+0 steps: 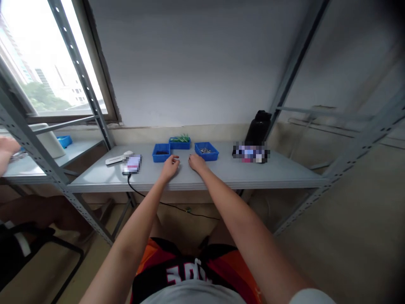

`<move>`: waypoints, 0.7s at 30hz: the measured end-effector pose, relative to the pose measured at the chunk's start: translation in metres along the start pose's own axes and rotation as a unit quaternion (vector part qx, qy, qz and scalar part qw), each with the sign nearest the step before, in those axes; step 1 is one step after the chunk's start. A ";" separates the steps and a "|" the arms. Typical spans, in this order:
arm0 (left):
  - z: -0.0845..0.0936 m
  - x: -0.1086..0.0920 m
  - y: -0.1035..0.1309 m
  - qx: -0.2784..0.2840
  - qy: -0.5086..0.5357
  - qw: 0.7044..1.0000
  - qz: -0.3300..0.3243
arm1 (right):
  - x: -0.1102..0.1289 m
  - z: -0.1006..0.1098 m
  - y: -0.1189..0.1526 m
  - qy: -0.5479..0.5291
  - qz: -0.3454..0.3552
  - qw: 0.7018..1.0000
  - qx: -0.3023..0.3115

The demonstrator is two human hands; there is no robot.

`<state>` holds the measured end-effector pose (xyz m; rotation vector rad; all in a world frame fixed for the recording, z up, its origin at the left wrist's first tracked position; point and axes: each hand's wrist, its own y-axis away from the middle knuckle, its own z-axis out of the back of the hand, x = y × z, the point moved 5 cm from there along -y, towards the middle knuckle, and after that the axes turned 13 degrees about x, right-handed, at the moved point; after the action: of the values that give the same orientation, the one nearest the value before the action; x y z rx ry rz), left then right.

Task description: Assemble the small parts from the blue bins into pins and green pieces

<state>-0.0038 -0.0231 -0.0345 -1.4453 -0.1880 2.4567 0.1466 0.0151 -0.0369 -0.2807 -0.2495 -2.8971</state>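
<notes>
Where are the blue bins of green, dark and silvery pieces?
Blue bin of green pieces (180, 145): head view, on its front wall.
Blue bin of dark pieces (160, 158): head view, on its front wall.
Blue bin of silvery pieces (211, 156): head view, on its front wall.

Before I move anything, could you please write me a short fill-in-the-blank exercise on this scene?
On the gray shelf straight ahead, the number of blue bins is ____.
The rear bin holds pieces colored ____.
The bin of silvery pieces is farther from the left hand than from the ____ one.
The cable hanging below the shelf's front edge is colored ____.

Missing words: three; green; right; black.
</notes>
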 end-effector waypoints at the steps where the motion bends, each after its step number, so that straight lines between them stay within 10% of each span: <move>1: 0.000 -0.002 0.001 0.015 0.003 1.000 0.001 | -0.001 0.002 0.000 -0.002 0.005 1.000 -0.004; 4: 0.002 -0.007 -0.002 0.107 0.025 0.994 0.012 | -0.006 0.008 0.001 -0.011 0.026 1.000 -0.012; 7: -0.003 -0.012 -0.007 0.340 0.050 0.938 0.043 | -0.008 0.009 0.003 -0.013 0.045 0.999 -0.007; 13: 0.007 -0.021 -0.026 0.460 -0.009 0.884 0.082 | -0.006 0.016 -0.001 -0.022 0.092 0.996 -0.001; 21: 0.011 -0.038 -0.061 0.216 -0.066 0.974 -0.026 | -0.002 0.037 -0.026 -0.303 0.228 0.924 -0.055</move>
<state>0.0148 0.0233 0.0181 -1.0786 0.2647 2.3572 0.1492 0.0473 -0.0053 -1.0977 -0.0944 -2.2910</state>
